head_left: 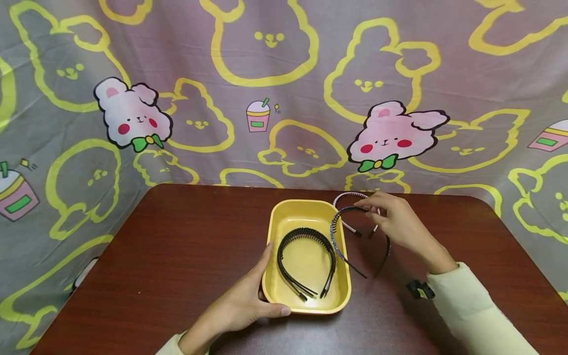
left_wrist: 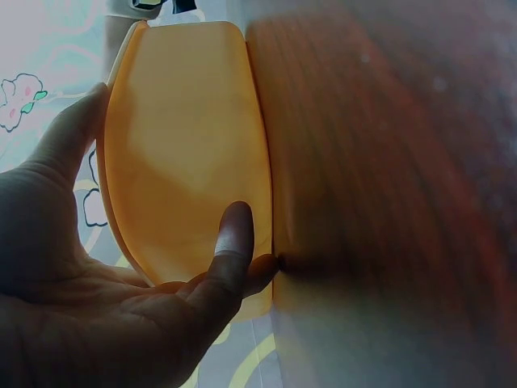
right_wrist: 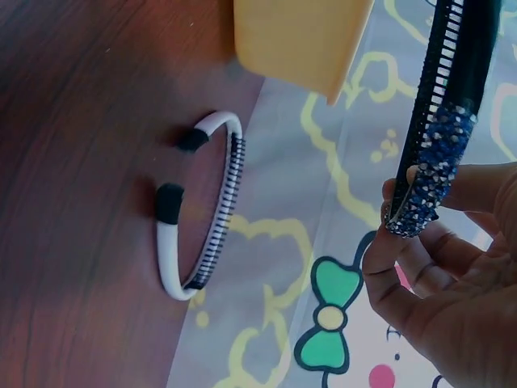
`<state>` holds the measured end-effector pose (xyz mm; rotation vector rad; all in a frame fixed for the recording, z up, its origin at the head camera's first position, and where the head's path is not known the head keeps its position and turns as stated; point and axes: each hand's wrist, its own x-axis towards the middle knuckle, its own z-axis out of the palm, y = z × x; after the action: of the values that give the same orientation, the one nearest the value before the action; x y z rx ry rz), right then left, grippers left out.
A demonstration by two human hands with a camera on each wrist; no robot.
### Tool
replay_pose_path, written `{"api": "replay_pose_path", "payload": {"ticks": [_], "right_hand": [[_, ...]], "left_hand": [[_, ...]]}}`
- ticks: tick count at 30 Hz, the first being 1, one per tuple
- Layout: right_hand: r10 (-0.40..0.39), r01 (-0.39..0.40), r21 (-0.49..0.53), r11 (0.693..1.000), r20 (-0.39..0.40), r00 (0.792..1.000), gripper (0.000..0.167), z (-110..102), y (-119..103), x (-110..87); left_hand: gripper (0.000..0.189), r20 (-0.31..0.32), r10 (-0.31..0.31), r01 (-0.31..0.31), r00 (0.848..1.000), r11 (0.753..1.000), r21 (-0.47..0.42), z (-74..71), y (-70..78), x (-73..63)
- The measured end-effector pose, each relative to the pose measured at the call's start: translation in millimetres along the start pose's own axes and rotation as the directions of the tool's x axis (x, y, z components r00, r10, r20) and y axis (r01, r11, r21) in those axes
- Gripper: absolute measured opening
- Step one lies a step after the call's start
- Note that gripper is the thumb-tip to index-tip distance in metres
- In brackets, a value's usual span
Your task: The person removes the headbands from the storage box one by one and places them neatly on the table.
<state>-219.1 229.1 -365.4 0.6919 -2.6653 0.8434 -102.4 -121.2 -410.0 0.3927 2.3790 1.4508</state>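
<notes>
My left hand (head_left: 241, 301) grips the near left corner of a yellow plastic tray (head_left: 306, 266), the thumb on its front wall and the fingers along its side. Several black toothed headbands (head_left: 303, 230) lie bunched together inside the tray. Between thumb and fingertips, my right hand (head_left: 399, 222) pinches a black headband with blue glittery beads (right_wrist: 436, 162). This headband is lifted off the table and overlaps the tray's right rim in the head view. A white-pink headband with black tips (right_wrist: 168, 259) rests on the table behind it, right of the tray.
The dark reddish-brown table (head_left: 177, 246) extends on both sides of the tray. A grey curtain with yellow outlines and rabbit faces (head_left: 284, 98) hangs behind the far edge and at the sides. A black wrist device (head_left: 420, 289) sits by the right sleeve.
</notes>
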Motion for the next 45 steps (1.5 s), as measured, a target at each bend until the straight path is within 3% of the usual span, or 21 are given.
{"api": "replay_pose_path", "payload": {"ticks": [25, 37, 45], "right_hand": [[0.068, -0.068, -0.033, 0.997, -0.025, 0.997, 0.036, -10, 31, -29.4], [0.096, -0.095, -0.031, 0.995, 0.017, 0.995, 0.034, -5, 41, -35.0], [0.041, -0.040, -0.037, 0.998, 0.029, 0.999, 0.040, 1, 45, -38.3]], "left_hand": [[0.133, 0.001, 0.000, 0.000, 1.000, 1.000, 0.008, 0.3, -0.7, -0.1], [0.133, 0.004, -0.007, 0.007, 1.000, 1.000, 0.004, -0.1, 0.4, -0.2], [0.133, 0.006, -0.008, 0.008, 1.000, 1.000, -0.002, -0.1, -0.1, -0.3]]}}
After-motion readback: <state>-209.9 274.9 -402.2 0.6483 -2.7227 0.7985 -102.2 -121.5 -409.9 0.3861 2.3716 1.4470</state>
